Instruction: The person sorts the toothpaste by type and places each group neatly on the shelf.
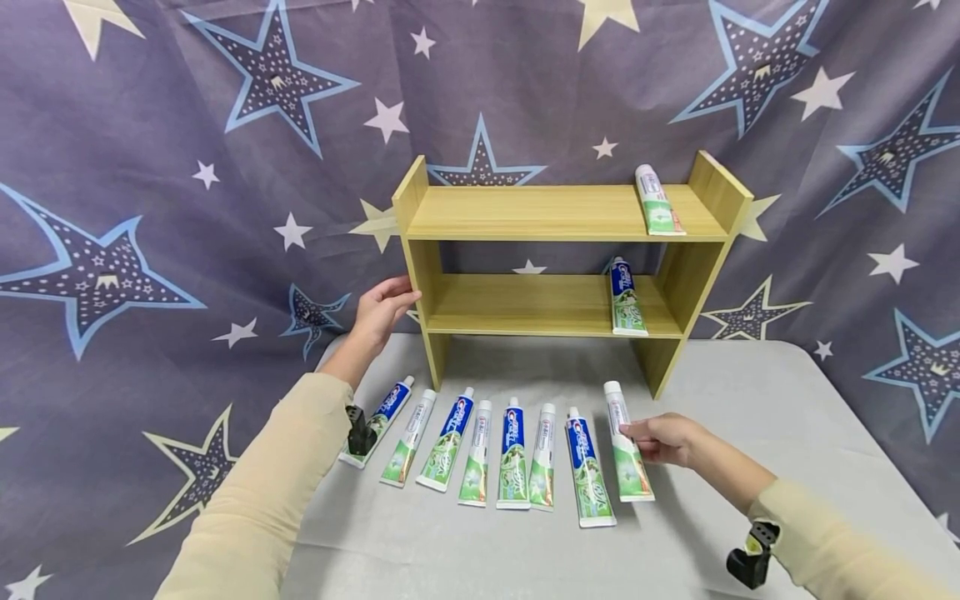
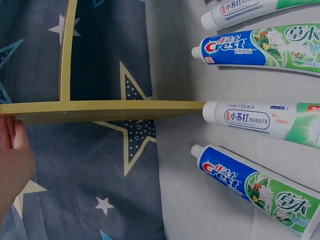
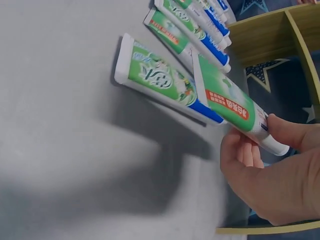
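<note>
My right hand pinches a white and green toothpaste tube between thumb and fingers. In the right wrist view this tube is raised above the table, cap toward the shelf. Beside it lies a blue and green Crest tube. My left hand touches the outer side of the wooden shelf at its left panel; in the left wrist view its fingers lie against that panel. One white and green tube rests on the upper board, and a Crest tube on the lower board.
Several more tubes lie in a row on the grey-covered table before the shelf, Crest tubes alternating with white and green tubes. A star-patterned curtain hangs behind. Wrist cameras are strapped to both sleeves.
</note>
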Demonstrator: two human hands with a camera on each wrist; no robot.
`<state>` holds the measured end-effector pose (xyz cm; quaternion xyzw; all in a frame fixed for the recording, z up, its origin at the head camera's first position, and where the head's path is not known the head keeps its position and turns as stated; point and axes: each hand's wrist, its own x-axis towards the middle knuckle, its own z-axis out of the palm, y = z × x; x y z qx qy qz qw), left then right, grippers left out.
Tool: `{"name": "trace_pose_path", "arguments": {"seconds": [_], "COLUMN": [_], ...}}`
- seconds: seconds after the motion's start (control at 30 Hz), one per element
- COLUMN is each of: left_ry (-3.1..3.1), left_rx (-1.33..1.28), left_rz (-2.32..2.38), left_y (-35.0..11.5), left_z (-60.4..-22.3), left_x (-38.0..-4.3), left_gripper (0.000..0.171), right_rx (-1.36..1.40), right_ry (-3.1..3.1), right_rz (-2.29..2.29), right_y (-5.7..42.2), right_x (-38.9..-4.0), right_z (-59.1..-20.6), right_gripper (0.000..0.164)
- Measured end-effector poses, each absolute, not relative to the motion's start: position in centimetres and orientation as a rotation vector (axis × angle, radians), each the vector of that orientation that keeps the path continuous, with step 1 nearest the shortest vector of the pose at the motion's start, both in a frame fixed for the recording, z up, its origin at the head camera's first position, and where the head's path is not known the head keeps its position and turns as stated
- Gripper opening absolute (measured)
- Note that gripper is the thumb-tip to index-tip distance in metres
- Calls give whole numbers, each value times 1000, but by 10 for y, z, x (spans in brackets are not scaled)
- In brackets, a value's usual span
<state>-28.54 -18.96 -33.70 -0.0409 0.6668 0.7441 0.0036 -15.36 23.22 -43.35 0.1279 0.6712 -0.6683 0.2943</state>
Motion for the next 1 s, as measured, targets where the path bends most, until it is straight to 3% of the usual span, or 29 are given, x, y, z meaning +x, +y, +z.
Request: {"name": "trace_pose_path", "arguments": {"seconds": [1.0], "left_ry": [2077], "left_rx": [-103], "left_rz": [2351], "left_y": [-190], "left_z": [-339], "left_x": [-287], "left_gripper": [47], "right_rx": [94], "right_ry": [1869], "right_rz": [-1669], "right_y": [221], "right_x": [-153], "right_z": [-352], "right_gripper": [6]}}
